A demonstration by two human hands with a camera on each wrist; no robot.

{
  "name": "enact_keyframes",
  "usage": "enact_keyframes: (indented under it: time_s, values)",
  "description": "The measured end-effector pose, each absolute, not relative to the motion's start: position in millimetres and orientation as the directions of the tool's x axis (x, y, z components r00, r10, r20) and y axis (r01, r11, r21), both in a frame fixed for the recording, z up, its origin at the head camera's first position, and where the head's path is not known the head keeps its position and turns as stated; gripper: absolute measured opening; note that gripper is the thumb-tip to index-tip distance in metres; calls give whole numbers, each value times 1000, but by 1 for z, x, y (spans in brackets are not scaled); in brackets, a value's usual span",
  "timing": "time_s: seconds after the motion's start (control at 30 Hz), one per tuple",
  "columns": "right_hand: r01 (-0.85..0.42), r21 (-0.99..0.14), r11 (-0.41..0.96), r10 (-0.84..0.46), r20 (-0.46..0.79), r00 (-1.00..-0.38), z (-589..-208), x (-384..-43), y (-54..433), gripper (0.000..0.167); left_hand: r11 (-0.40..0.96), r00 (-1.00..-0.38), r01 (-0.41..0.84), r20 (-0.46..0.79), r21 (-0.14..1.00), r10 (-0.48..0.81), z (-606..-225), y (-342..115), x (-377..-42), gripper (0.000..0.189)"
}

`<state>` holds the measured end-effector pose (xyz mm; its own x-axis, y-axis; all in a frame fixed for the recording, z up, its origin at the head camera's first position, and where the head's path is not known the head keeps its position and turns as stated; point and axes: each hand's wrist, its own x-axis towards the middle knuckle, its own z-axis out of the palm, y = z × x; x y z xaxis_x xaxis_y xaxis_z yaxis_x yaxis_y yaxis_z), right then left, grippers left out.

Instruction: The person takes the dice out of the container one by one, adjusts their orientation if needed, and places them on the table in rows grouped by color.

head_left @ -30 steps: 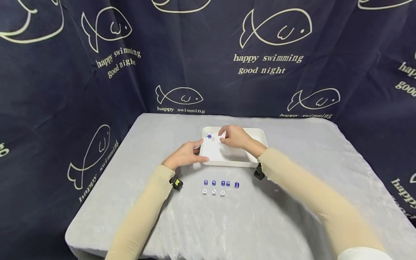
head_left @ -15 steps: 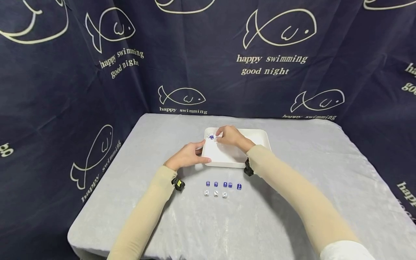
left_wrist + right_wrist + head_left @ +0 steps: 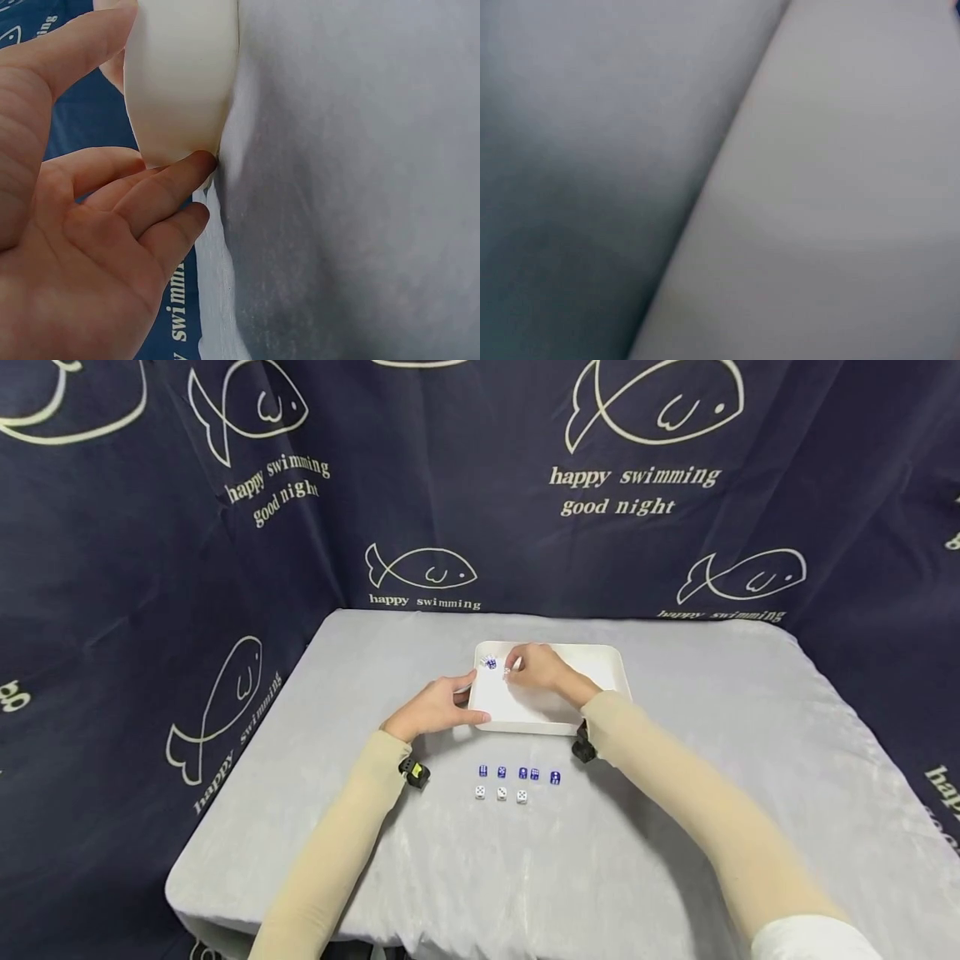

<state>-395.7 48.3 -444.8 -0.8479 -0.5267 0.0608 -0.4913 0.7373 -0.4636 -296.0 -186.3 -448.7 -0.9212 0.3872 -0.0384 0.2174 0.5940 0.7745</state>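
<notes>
My left hand [image 3: 435, 707] holds the left end of a shallow white tray [image 3: 551, 727], thumb at the near corner and fingers along its side. In the left wrist view, the thumb and fingertips span the tray wall [image 3: 180, 75]. Over the tray's left half, my right hand [image 3: 542, 667] pinches a white die [image 3: 507, 671] between thumb and fingertips. A small cluster of dice, with a blue die [image 3: 491, 663] among white ones, lies in the tray's far left corner. The right wrist view shows only blurred tray wall [image 3: 840, 165] and cloth, no hand.
On the grey cloth-covered table [image 3: 637, 877], in front of the tray, several blue dice [image 3: 522, 772] form a row. Three white dice [image 3: 502, 793] are lined up nearer me. A dark blue fish-print curtain [image 3: 510, 527] stands behind and at the sides.
My right hand reached left to the dice in the tray, then drew back slightly right with a white die pinched. The left hand kept its hold on the tray.
</notes>
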Motion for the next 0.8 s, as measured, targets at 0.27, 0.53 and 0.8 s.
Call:
enact_keyframes:
  time_s: [0.27,0.53,0.8]
  values:
    - [-543,-464,700,-541,152,-827,-410,-354,77,16,593,-918,221,-39,775,394,-445,-183,-301,98]
    - [-578,-476,663,-566,186,-803,-401,-282,107,13,563,-919,205,-40,801,392,-450,-181,-302,96]
    - [-612,-517,599,-641,148,-753,-417,-225,124,14,553,-921,190,-48,812,386,-452,-183,-301,101]
